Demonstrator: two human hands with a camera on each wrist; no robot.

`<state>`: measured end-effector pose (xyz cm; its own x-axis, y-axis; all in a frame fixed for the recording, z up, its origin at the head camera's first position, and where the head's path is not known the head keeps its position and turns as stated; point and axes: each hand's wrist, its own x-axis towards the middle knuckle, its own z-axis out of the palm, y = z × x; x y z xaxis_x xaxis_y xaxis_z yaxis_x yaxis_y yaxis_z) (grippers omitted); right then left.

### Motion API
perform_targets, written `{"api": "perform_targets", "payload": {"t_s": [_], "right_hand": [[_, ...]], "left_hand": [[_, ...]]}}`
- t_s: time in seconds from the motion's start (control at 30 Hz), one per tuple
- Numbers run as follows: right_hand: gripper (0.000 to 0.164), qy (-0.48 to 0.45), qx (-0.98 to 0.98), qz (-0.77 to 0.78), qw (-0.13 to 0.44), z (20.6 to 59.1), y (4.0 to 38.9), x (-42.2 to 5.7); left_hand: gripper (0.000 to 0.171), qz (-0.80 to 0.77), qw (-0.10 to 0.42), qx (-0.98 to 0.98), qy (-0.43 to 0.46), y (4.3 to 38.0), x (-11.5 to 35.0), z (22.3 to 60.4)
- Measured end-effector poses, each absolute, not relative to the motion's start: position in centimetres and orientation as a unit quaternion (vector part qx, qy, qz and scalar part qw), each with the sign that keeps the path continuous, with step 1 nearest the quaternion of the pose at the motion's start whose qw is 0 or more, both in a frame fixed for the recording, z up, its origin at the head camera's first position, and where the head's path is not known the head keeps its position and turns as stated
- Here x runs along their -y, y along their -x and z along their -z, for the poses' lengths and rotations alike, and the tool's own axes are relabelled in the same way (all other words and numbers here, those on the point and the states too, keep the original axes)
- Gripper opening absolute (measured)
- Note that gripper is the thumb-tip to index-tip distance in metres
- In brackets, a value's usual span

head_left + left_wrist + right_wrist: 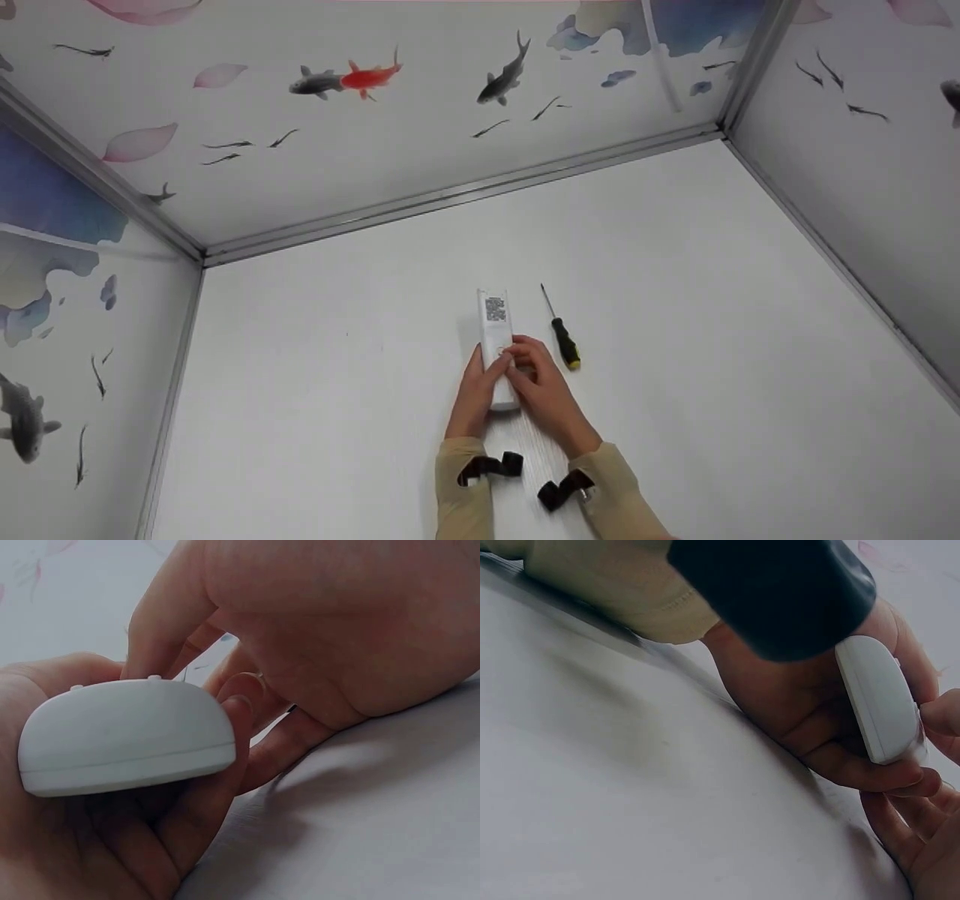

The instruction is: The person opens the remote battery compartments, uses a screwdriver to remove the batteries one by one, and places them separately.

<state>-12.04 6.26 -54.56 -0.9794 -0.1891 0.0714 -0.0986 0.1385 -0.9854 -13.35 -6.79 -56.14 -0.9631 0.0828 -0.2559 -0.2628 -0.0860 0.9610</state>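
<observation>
In the head view, a long white remote control (495, 334) with a black-and-white code printed near its far end is held over the table. My left hand (474, 394) grips it from the left and below, thumb on its upper face. My right hand (546, 390) comes from the right, its bent fingers touching the upper face near a small round spot. Whether they pinch something small there is hidden. The left wrist view shows the rounded near end of the remote control (127, 735), with small raised bumps on top. A screwdriver (566, 343) lies just right of my right hand.
A white table (315, 390) lies under the hands. Panels (420, 142) printed with fish and petals enclose it at the back and both sides, with metal rails along the edges. Black wrist camera mounts (559, 491) stick out from both tan sleeves.
</observation>
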Motion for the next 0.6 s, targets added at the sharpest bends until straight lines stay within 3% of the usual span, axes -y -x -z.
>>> {"api": "perform_targets", "payload": {"t_s": [0.23,0.6], "right_hand": [[0.026,0.088,-0.754,0.65,0.029,57.4,12.9,-6.2],[0.022,0.09,-0.733,0.673,0.045,54.8,12.1,-6.4]], "left_hand": [[0.058,-0.723,0.122,-0.676,0.077,13.5,6.8,56.5],[0.061,-0.722,0.12,-0.68,0.05,13.5,6.9,56.3]]}}
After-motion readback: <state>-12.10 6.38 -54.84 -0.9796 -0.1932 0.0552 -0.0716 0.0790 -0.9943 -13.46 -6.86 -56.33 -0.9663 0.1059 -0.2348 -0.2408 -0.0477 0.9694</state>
